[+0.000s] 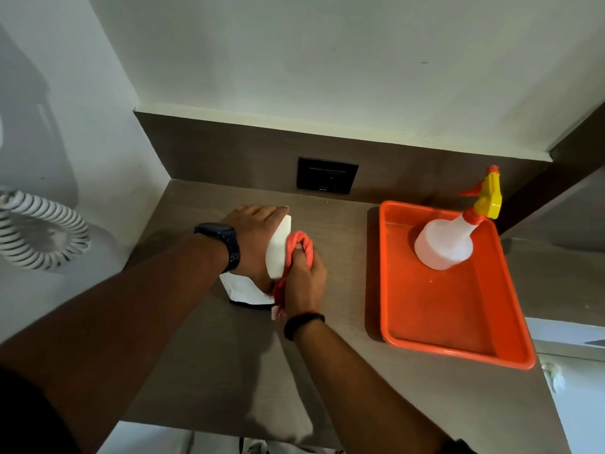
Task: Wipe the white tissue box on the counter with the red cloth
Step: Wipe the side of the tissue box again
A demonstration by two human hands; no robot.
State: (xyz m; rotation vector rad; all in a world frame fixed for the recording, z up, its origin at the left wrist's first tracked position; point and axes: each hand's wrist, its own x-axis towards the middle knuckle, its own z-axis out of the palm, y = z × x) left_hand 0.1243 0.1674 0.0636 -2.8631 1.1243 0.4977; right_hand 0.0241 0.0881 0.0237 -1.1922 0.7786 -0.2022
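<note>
The white tissue box [279, 249] stands on the brown counter [209, 355], left of centre. My left hand [253, 234] lies across its top and far side and holds it, hiding most of the top. A white tissue [240, 290] sticks out below that hand. My right hand [304, 280] is closed on the bunched red cloth [299, 245], which is pressed against the right face of the box. One end of the cloth hangs down beside my right wrist.
An orange tray [458, 322] sits on the counter at the right, with a translucent spray bottle [445, 240] with a yellow and orange head in its far end. A black wall socket [326, 175] is behind the box. A white coiled cord [36, 231] hangs at the left.
</note>
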